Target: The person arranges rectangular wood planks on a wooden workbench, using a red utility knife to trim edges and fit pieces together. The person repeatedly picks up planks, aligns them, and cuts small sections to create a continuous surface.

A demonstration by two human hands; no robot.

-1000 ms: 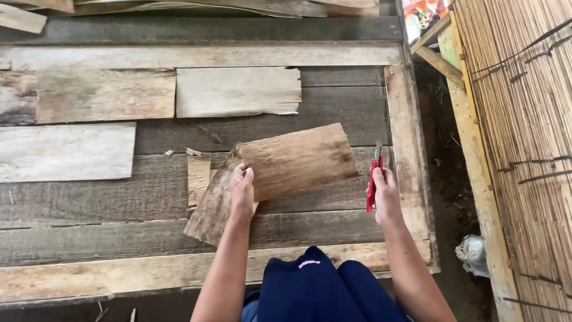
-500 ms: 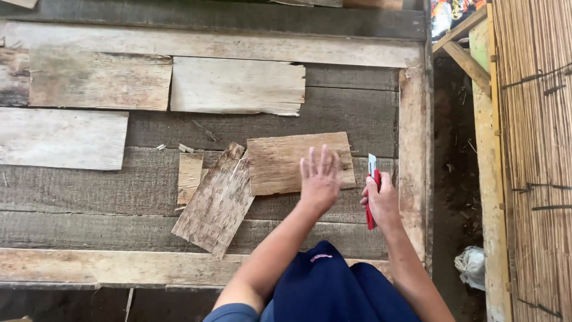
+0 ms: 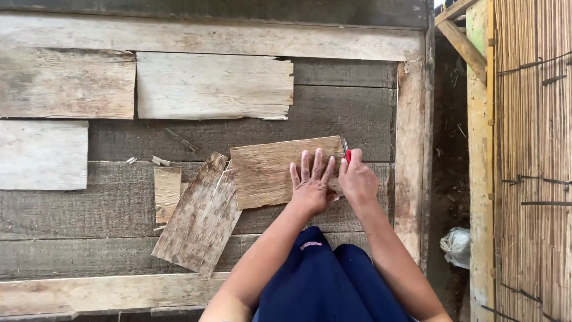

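I see my left hand (image 3: 311, 183) spread flat on a bark sheet (image 3: 268, 173) near the wooden platform's (image 3: 333, 107) right edge; my right hand (image 3: 357, 182) grips a red-handled cutter (image 3: 347, 154). Another bark piece (image 3: 199, 217) overlaps its left side.

Weathered plank desk beside a reed wall, in flat daylight.

The desk (image 3: 345, 107) is built of grey, rough boards with paler battens framing its far and right edges. Right of it runs a dark earthen gap (image 3: 447, 155), then a pale wooden post (image 3: 478, 149) and a wall of thin vertical reeds (image 3: 533, 119) bound with wire.
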